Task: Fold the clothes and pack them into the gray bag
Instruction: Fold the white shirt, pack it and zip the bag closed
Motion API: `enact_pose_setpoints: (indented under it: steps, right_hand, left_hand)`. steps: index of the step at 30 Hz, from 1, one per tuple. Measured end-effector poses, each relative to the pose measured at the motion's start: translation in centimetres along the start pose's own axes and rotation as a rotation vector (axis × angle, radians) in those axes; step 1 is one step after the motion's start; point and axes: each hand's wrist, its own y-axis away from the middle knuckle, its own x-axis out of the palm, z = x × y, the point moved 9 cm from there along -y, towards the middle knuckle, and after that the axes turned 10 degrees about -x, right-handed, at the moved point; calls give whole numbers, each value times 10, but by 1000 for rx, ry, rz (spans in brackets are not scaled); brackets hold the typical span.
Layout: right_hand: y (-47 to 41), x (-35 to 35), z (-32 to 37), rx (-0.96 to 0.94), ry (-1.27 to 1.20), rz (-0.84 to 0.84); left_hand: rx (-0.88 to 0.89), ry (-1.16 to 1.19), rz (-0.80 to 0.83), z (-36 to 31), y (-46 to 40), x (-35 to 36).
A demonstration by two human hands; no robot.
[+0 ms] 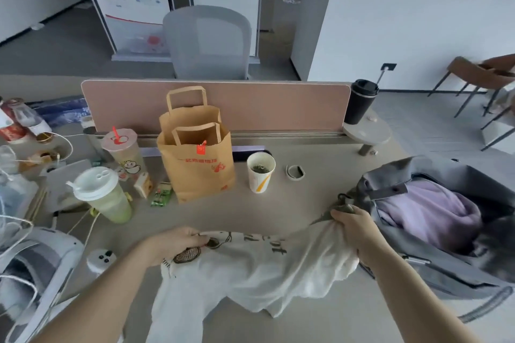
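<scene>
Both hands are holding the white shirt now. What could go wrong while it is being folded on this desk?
1. The open white paper cup with liquid stands just beyond the white printed shirt; a swinging sleeve might tip it.
2. The left hand and right hand grip bunched cloth, so the fold may come out creased.
3. A lilac garment already fills much of the open gray bag; a loosely folded shirt may fit badly.
</scene>
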Motion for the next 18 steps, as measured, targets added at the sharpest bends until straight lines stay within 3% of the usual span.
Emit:
enact_pose_setpoints:
  steps: [3, 5, 8, 11, 13, 18]
  right_hand:
    - [-26, 15, -10, -53, 166, -16]
    - [-38, 32, -18, -56, 278, 14]
    - [-56, 47, -35, -59, 362, 30]
    - [-73, 43, -51, -14, 363, -89]
    - [-84, 48, -61, 0, 408, -85]
    - [-71, 99, -53, -353, 800, 101]
  left_hand:
    - [106, -78, -502, -16, -36, -46]
    - [79, -104, -606, -16, -61, -48]
    - [27, -67, -679, -11, -80, -42]
    - [111, 60, -780, -12, -83, -46]
    - [85, 151, -744, -3, -89, -45]
    - [-122, 239, -579, 36, -93, -28]
